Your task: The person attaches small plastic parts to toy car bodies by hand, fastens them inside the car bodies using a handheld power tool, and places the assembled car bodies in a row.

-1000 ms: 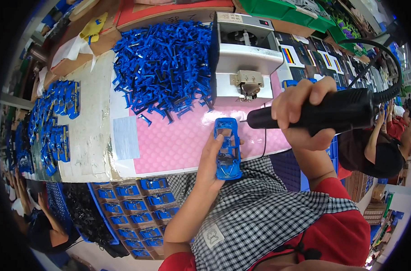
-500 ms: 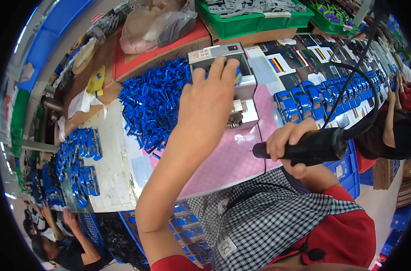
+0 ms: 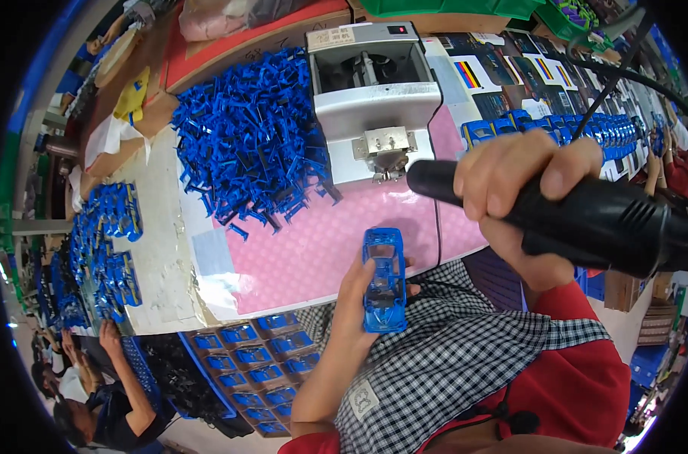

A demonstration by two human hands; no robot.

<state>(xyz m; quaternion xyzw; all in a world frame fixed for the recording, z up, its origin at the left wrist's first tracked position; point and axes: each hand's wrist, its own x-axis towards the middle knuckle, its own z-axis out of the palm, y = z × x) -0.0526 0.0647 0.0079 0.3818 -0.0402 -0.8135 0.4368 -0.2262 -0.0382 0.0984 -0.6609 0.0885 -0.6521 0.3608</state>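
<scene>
My left hand [image 3: 350, 296] is closed around a blue toy car [image 3: 383, 281], held above the near edge of the pink mat [image 3: 306, 265]. The car's windows face up. In my right hand [image 3: 510, 193] is a thick black electric screwdriver [image 3: 601, 216], lying nearly level with its tip pointing left. That tip is close to the front of a grey metal screw feeder [image 3: 378, 110], which has an open top and a small metal fixture at its front. Whether the tip touches the fixture I cannot tell. Left of the feeder lies a heap of small blue plastic parts [image 3: 245, 144].
Blue toy cars [image 3: 586, 130] line the right of the table, beside printed cards [image 3: 503, 91]. More cars [image 3: 105, 242] sit at the far left. A compartment tray of blue parts [image 3: 257, 356] is below the table edge. A co-worker [image 3: 105, 401] is at lower left. Cables hang at right.
My left hand has come from over the feeder down to the near mat edge, where the toy car now shows in it. My right hand has raised the screwdriver. The view has shifted.
</scene>
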